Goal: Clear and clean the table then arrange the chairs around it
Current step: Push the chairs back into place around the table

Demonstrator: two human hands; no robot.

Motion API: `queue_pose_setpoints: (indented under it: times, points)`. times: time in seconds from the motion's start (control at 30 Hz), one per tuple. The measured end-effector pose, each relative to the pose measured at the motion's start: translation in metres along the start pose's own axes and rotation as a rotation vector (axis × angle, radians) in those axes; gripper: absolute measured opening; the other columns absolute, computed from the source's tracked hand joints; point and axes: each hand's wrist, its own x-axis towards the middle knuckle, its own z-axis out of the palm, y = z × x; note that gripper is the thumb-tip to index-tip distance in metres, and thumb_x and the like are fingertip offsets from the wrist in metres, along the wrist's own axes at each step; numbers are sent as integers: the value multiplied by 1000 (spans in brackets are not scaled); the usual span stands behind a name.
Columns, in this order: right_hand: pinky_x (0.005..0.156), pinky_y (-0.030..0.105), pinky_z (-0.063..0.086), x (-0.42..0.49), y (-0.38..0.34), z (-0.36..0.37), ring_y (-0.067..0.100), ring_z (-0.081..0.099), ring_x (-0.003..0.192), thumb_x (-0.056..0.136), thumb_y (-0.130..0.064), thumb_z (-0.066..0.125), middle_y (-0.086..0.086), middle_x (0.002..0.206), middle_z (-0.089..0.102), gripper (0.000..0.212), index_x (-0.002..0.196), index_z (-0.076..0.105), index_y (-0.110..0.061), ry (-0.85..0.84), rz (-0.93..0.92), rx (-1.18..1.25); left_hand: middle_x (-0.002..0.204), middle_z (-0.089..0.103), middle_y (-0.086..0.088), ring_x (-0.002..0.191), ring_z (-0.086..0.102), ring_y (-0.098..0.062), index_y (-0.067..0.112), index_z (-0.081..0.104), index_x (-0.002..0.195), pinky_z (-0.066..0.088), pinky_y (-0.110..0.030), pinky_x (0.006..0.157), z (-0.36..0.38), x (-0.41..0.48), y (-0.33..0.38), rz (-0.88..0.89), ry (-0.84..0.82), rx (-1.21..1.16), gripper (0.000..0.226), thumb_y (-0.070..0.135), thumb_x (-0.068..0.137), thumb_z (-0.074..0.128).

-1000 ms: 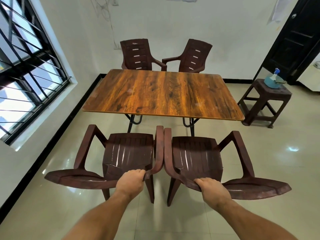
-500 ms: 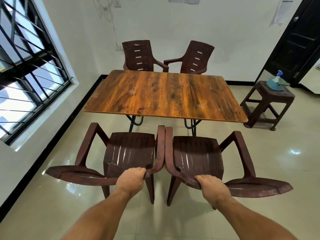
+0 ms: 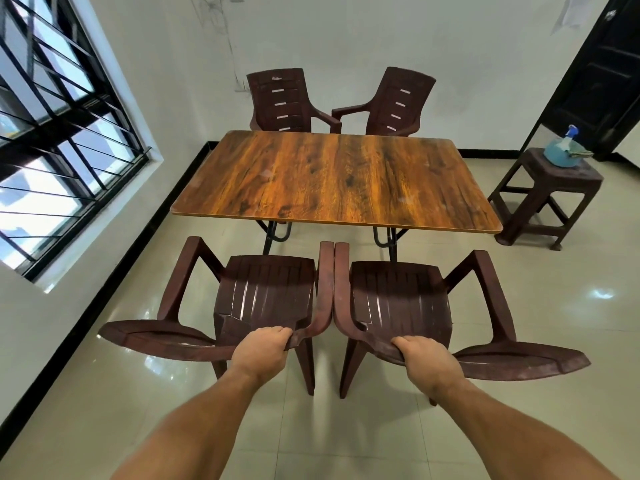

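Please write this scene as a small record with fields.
table: wood-grain table, in the middle
near chairs: left near chair and right near chair, side by side, facing table
far chairs: far left chair, far right chair, behind table
left hand: grips left near chair backrest
right hand: grips right near chair backrest
stool: right of table, carries blue spray bottle

On my feed the left forearm [image 3: 194, 420] and right forearm [image 3: 512, 420] show bare from the frame's lower edge to the wrists. The left hand [image 3: 259, 349] and right hand [image 3: 429, 358] are bare too, knuckles showing.
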Motion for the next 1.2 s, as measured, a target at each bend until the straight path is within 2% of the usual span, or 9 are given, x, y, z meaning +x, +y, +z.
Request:
queue_pose_setpoints:
  times: [0.1, 0.17, 0.23, 0.3, 0.4, 0.9, 0.97, 1.03, 1.2]
  points:
    - [98, 35, 46, 1, 0, 1, 18, 57, 114, 97, -10, 41, -7, 127, 62, 43, 133, 53, -28, 17, -4, 9, 109, 68, 5, 97, 63, -17, 23, 64, 116, 53, -36, 94, 0, 1, -1, -15, -18, -16, 23, 26, 104, 45]
    - [110, 33, 39, 1, 1, 4, 18, 49, 131, 98, -12, 42, -6, 145, 52, 50, 146, 44, -28, 52, -19, 14, 130, 64, 6, 121, 59, -20, 21, 60, 131, 43, -42, 112, 1, 3, 1, -21, -31, -22, 32, 25, 105, 42]
    - [124, 32, 12, 1, 2, 8, 16, 14, 152, 100, -11, 38, -5, 165, 10, 65, 158, 14, -25, 64, -45, -15, 162, 32, 6, 154, 23, -20, 16, 30, 158, 13, -44, 128, 0, 6, 3, -21, -50, 24, 51, 24, 107, 35]
    - [122, 32, -13, -1, 1, 10, 15, -17, 151, 99, -6, 30, -5, 159, -24, 72, 153, -15, -22, 70, -45, -66, 170, -4, -2, 156, -11, -19, 12, -1, 162, -4, -47, 128, -4, 8, 6, -58, -67, 80, 64, 22, 107, 31]
    - [107, 29, -30, -3, -1, 8, 18, -32, 145, 95, -1, 25, -2, 156, -35, 76, 148, -25, -21, 80, -28, -66, 168, -19, -6, 154, -22, -22, 11, -8, 161, -10, -47, 126, -5, 8, 8, -65, -127, 153, 68, 12, 105, 30]
    - [106, 29, -30, -5, -6, 9, 17, -33, 145, 96, -4, 27, -1, 155, -38, 77, 150, -25, -19, 43, 22, -51, 169, -17, -6, 154, -20, -20, 11, -2, 162, -14, -48, 125, -3, 6, 4, -17, -191, 168, 66, 6, 102, 27]
    - [107, 30, -28, -5, -5, 9, 18, -31, 146, 101, -18, 30, -2, 154, -39, 74, 151, -23, -19, 41, 17, -48, 169, -16, -7, 154, -21, -21, 11, -3, 161, -13, -49, 125, -5, 6, 6, -24, -193, 176, 68, 5, 102, 29]
    - [107, 31, -28, -5, -4, 8, 18, -30, 147, 102, -45, 33, -2, 155, -38, 78, 151, -23, -20, 24, 17, -52, 169, -16, -7, 154, -22, -22, 11, -5, 161, -15, -50, 124, -8, 6, 6, -26, -197, 175, 70, 9, 102, 32]
    - [119, 38, -13, -2, -21, -3, 13, -33, 145, 88, -73, 26, -4, 157, -35, 95, 152, -22, -23, 54, -50, -42, 169, -16, -2, 153, -23, -21, 16, -7, 162, -19, -52, 121, -18, 1, 4, 26, -200, 203, 85, 54, 99, 36]
